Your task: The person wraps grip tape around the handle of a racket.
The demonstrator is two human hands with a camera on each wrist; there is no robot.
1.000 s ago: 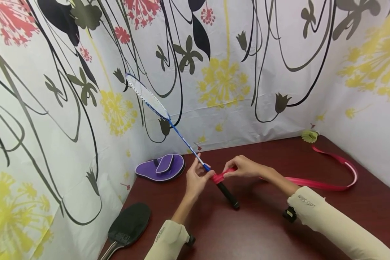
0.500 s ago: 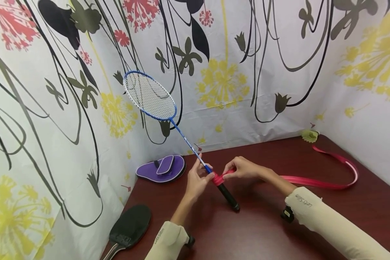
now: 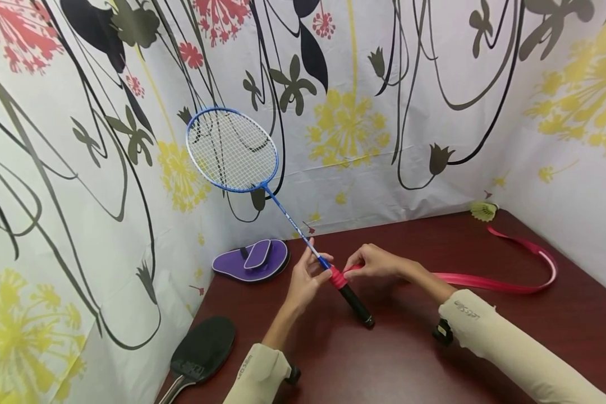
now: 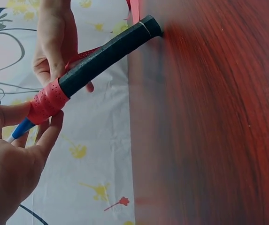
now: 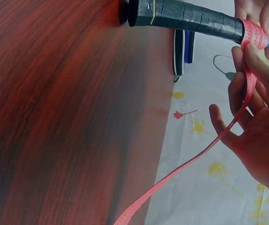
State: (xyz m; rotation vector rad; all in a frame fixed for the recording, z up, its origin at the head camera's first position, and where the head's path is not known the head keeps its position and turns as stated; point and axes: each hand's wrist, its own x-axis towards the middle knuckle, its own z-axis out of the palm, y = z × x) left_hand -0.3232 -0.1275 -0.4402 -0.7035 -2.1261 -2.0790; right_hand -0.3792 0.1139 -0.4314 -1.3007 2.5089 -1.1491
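Observation:
A blue and white badminton racket (image 3: 232,148) slants up to the left, its black handle (image 3: 354,306) pointing down toward the table. My left hand (image 3: 303,278) pinches the racket at the top of the handle, thumb and fingers around the cone. Red perforated grip tape (image 4: 49,101) is wound around the upper handle beside those fingers. With thumb and index finger my right hand (image 3: 376,261) pinches the tape close to the wraps. From there the loose tape strip (image 5: 190,161) passes my palm in the right wrist view and trails off across the table.
The far part of the strip (image 3: 500,283) curves over the right side of the dark red table (image 3: 384,365). A yellow shuttlecock (image 3: 483,211) lies in the back right corner. At left are a purple paddle case (image 3: 249,261) and a black table tennis paddle (image 3: 204,348).
The racket has turned about its shaft, so its string face, edge-on before, now shows broadly. The tape has wound further round the handle; both hands stay nearly in place.

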